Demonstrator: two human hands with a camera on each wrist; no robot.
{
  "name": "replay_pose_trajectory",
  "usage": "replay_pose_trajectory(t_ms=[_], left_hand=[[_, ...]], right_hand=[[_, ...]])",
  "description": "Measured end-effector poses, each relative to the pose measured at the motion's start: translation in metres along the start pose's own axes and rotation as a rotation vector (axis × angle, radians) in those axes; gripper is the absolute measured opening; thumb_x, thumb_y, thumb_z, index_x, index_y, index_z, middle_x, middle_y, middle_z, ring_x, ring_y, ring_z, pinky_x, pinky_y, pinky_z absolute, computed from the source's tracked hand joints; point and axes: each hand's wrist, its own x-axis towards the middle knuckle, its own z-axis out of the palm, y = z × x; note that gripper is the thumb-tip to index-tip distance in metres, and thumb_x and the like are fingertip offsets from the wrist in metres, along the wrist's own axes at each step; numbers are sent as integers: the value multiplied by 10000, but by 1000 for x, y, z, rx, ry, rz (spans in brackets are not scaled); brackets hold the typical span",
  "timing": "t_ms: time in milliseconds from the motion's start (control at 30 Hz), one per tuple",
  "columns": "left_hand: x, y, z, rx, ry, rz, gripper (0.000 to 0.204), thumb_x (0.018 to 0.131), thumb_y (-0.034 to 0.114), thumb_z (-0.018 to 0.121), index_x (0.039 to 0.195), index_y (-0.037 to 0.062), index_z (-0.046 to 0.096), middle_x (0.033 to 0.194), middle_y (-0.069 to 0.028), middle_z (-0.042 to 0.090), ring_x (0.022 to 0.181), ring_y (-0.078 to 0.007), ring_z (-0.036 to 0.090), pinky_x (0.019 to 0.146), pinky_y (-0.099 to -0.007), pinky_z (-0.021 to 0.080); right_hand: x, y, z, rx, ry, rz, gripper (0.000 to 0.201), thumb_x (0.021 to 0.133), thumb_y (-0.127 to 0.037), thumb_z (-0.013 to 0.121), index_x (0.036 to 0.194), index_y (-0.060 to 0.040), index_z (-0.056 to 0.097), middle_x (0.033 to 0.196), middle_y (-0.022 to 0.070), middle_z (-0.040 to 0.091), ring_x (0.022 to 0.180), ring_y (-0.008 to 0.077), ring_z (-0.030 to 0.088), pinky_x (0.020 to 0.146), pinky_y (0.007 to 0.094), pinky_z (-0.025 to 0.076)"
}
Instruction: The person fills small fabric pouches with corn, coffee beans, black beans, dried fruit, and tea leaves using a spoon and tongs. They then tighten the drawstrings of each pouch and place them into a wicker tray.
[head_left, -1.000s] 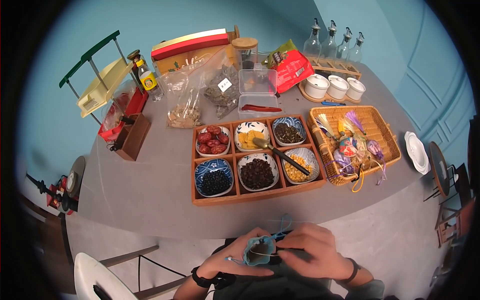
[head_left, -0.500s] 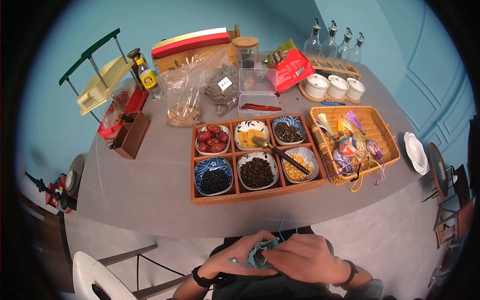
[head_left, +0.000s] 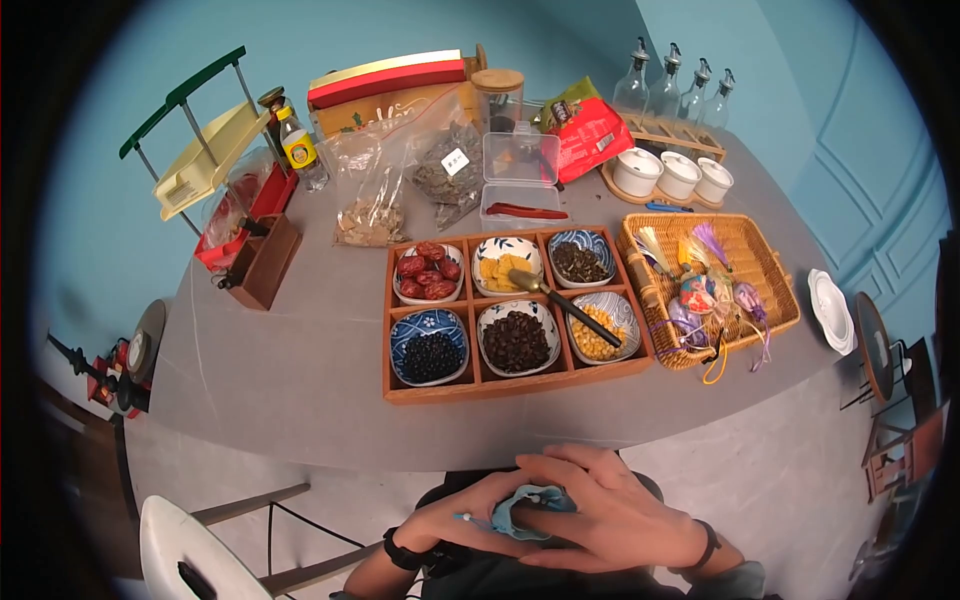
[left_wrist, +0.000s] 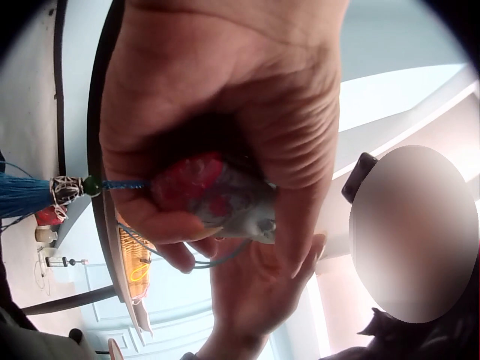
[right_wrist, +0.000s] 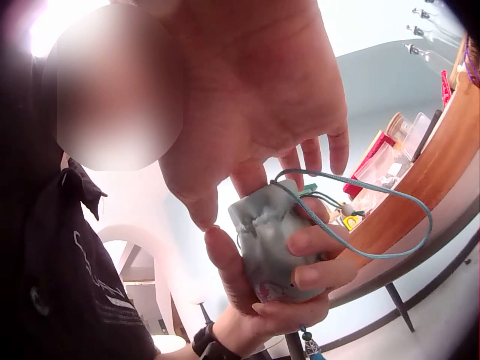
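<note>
- Left hand [head_left: 452, 518]: at the lower centre of the head view, below the table edge; fingers curled round the small pale blue-grey fabric drawstring pouch [head_left: 527, 503], grasping it from the left and underneath. The right wrist view shows its thumb and fingers wrapped round the pouch body [right_wrist: 274, 244].
- Pouch: held between both hands in front of the person's dark top, off the table. A thin teal drawstring cord [right_wrist: 375, 225] loops out from its gathered top; a blue tassel with a green bead [left_wrist: 45, 191] hangs from its other end in the left wrist view.
- Right hand [head_left: 610, 515]: laid over the pouch from the right, fingers extended and relaxed, fingertips touching the gathered top; not clenched.
- Grey round table [head_left: 290, 370]: fills the middle of the head view.
- Wooden six-compartment tray [head_left: 515, 385]: centre of the table, holding patterned bowls of red dates, yellow pieces, dark dried bits, black beans, dark raisins and corn kernels; a brass spoon with a dark handle [head_left: 560, 300] lies across the right-hand bowls.
- Woven wicker basket [head_left: 770, 270]: just right of the tray, holding coloured tasselled sachets.
</note>
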Motion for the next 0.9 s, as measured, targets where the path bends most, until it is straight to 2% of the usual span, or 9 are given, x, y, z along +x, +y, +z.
replay_pose_trajectory(t_ms=[200,267,333,467,600,667,767,833,900], left_hand=[[1,-4,-4,88,-48,51,771,734,210,927,1368,36,524,1252,-76,609,1166,-189,589,1008,-327,444],[-1,-5,-4,47,-60,16,720,737,201,928,1324,43,542,1218,-55,609,1142,-171,589,986,-320,447],[-2,-9,-3,-158,4,-19,657,688,156,942,1225,52,578,1203,-68,641,1168,-181,608,1005,-330,448],[2,-4,-5,-122,-64,-15,631,693,130,934,1219,54,594,1177,-67,634,1123,-181,606,980,-340,449],[5,-11,-6,-200,-128,53,552,684,101,914,1156,40,635,1214,-89,607,1125,-209,595,978,-351,439],[4,-12,-8,-235,-148,62,527,679,91,906,1137,36,650,1239,-97,597,1138,-220,593,983,-357,436],[5,-9,-8,-175,-149,12,483,694,96,893,1121,35,676,1257,-104,594,1146,-235,595,996,-373,440],[6,-11,-5,-141,-91,181,501,700,126,899,1143,37,683,1239,-109,606,1141,-235,596,979,-371,443],[6,-10,-8,-82,-96,179,512,700,142,904,1149,34,682,1223,-107,617,1119,-234,609,963,-360,449]], right_hand=[[-8,13,-5,192,46,-34,293,842,-250,824,1040,-56,727,1341,151,576,1160,306,616,908,411,516],[-16,16,-4,274,125,161,331,822,-196,837,1094,-52,715,1259,142,636,1027,312,671,851,410,545],[-19,21,0,279,89,178,337,826,-180,830,1112,-48,712,1156,131,671,947,313,685,808,402,556],[-25,25,3,335,-15,194,323,843,-106,794,1147,-39,709,895,105,721,793,318,705,731,383,573],[-24,25,-1,425,52,203,299,848,-39,761,1143,-34,713,861,104,726,778,291,717,701,366,570],[-27,24,-6,696,37,341,245,856,39,695,1090,-29,722,885,102,737,801,257,730,708,355,567],[-29,39,4,897,87,174,221,860,101,623,1028,-4,720,896,103,743,748,219,715,684,321,554],[-29,44,5,912,83,144,218,867,116,595,1011,6,715,920,99,735,732,201,701,678,301,545],[-30,44,4,929,74,114,219,874,131,567,994,17,710,945,95,728,716,183,687,671,281,536]])
